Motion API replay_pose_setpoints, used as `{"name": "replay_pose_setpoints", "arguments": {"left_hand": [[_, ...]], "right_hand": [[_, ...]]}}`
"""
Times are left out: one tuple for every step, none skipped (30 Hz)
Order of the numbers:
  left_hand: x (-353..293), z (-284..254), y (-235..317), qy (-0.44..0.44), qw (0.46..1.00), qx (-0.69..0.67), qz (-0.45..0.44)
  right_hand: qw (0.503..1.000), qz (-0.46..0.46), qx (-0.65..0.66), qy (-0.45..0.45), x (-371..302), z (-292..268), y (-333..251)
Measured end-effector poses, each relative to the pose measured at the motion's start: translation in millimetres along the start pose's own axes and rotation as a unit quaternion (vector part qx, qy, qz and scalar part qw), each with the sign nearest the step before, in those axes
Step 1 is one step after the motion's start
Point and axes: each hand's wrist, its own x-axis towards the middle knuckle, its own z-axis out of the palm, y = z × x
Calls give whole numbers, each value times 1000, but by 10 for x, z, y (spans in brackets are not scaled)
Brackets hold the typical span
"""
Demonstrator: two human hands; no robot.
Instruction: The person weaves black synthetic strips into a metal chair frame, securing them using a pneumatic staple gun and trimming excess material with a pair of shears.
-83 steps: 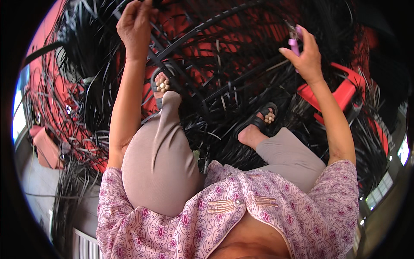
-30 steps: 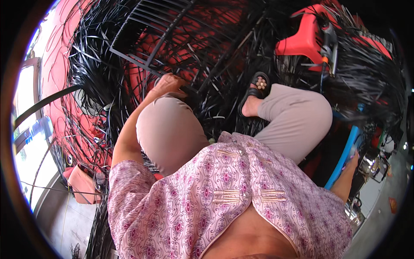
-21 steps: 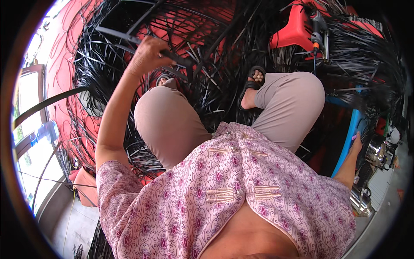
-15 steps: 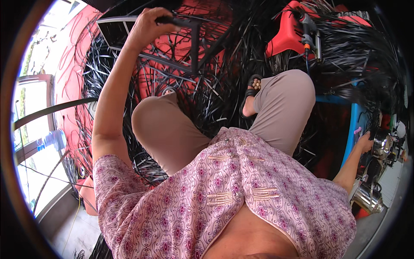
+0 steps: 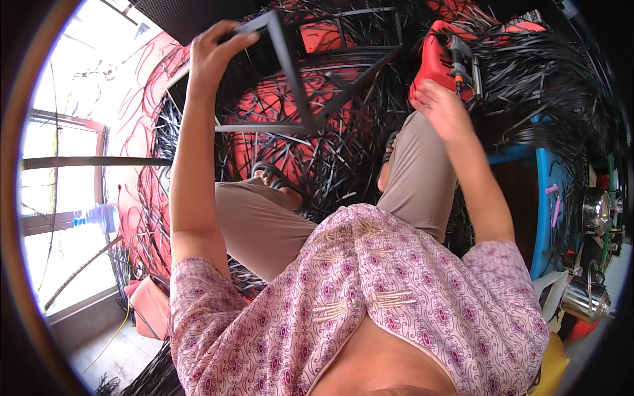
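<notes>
My left hand (image 5: 216, 56) is closed around the top corner of a dark metal frame (image 5: 290, 69), tilted up in front of my left knee. The frame's bars reach right and back over a litter of black strips (image 5: 356, 158). My right hand (image 5: 442, 109) is raised above my right knee, its fingers stretched out and nothing visible in them. Close beside it stands a red plastic stool (image 5: 429, 63). On that stool rests a grey and black hand tool (image 5: 457, 56) with an orange fitting.
A thick heap of black strips (image 5: 535, 79) lies at the far right. On the right are a blue-edged stand (image 5: 543, 211) and a shiny metal kettle (image 5: 584, 297). At the left are a pink bag (image 5: 150, 307) and a clear plastic bottle (image 5: 102, 216).
My right hand has come from the far right, beside the metal pots, to near the red stool. My left hand keeps its hold on the frame, which has turned and shifted.
</notes>
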Motion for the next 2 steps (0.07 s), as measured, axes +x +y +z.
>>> {"name": "replay_pose_setpoints", "arguments": {"left_hand": [[-93, -146, -156, 13, 1000, -22, -11], [-190, -292, -330, 29, 999, -28, -13]], "right_hand": [[1000, 18, 6, 17, 67, 303, 124], [999, 46, 19, 17, 234, 470, 251]]}}
